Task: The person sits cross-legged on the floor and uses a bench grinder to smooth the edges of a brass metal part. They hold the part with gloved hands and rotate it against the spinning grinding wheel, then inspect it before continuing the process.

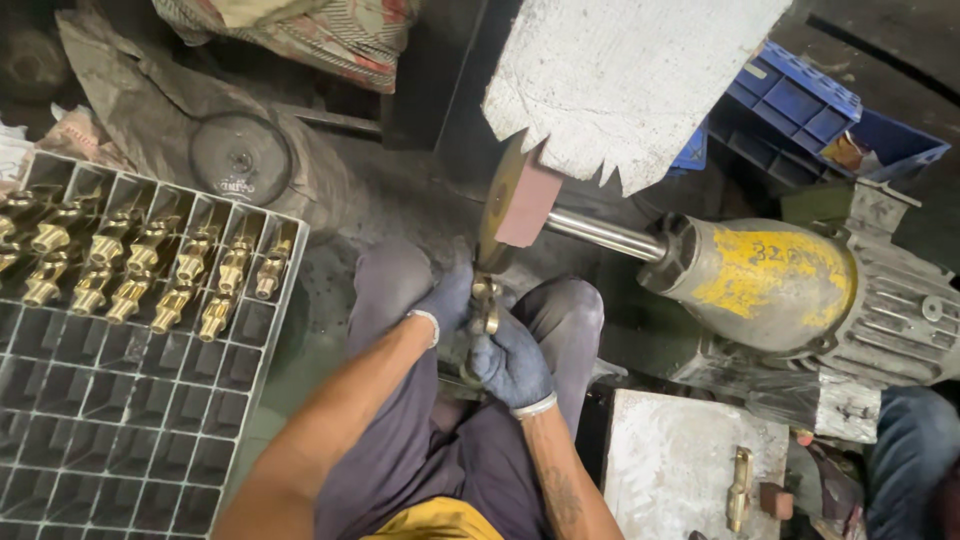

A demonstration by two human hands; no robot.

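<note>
1. Both gloved hands, left hand (pixel 445 305) and right hand (pixel 510 360), are pinching a brass fitting (pixel 486 300) against the wheel (pixel 497 205).
2. The tray (pixel 120 430) is holding three rows of fittings (pixel 140 265); most cells are sitting unfilled.

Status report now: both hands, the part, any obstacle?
Left hand and right hand, gloved, both shut on brass fitting. Fitting pressed against buffing wheel. Nothing between them.
</note>
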